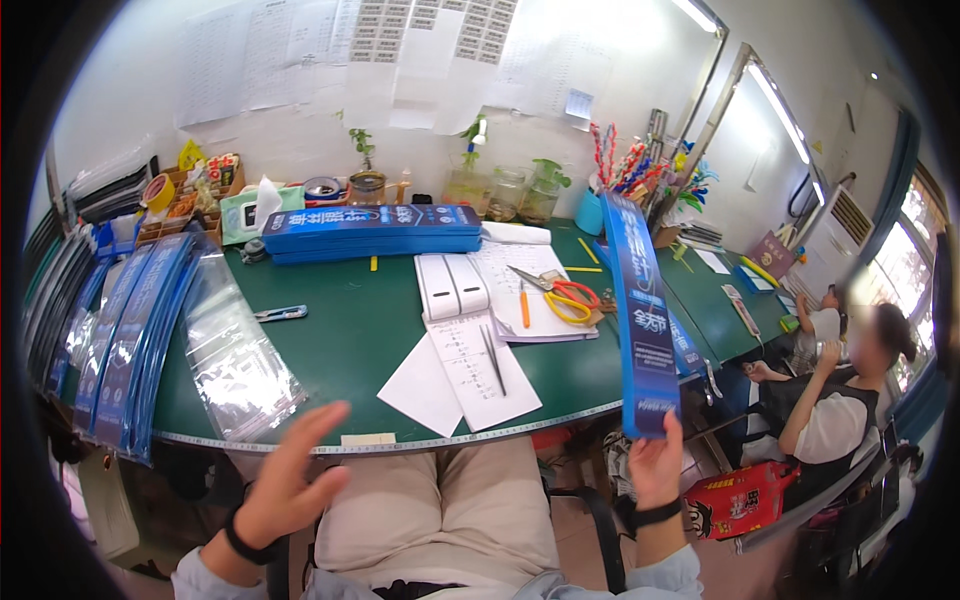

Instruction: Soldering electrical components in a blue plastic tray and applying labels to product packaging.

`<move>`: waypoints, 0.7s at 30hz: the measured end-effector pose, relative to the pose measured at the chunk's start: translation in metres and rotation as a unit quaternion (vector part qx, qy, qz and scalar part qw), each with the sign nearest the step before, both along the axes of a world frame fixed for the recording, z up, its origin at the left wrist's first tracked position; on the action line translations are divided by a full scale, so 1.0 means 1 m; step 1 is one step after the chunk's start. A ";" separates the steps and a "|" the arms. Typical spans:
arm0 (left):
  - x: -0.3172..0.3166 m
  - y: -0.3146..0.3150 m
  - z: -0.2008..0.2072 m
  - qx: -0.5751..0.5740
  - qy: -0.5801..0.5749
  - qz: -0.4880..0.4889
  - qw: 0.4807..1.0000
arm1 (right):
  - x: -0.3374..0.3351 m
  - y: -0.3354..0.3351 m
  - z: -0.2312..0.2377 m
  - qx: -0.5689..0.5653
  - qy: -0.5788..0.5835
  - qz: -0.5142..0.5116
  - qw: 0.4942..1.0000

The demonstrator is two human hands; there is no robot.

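Note:
My right hand (655,465) grips the lower end of a long, narrow blue packaging sleeve (645,320) and holds it upright over the table's right part. Its top reaches back toward a blue cup of colourful twisted sticks. My left hand (295,480) is empty, fingers spread, just in front of the table edge. Nearest to it lie clear plastic bags (235,350). Left of these bags stands a row of similar blue packages (135,340). Another pile of blue packages (370,235) lies along the back of the table. A further blue package (684,348) shows partly behind the held one.
On the green table (350,345) lie scissors (570,300), tweezers (493,360), an orange pen-like tool (524,305), a utility knife (281,313) and paper sheets (425,385). Glass jars with plants (540,195) stand at the back. Two people (850,390) sit at the right.

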State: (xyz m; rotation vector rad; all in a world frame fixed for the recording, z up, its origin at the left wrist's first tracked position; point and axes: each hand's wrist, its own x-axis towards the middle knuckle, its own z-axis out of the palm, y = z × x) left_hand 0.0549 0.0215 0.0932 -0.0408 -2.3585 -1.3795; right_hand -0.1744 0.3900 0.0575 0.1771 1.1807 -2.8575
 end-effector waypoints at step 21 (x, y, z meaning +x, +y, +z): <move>-0.033 0.049 -0.043 0.361 -0.015 -0.029 0.932 | 0.087 -0.167 0.007 0.295 0.372 0.394 0.787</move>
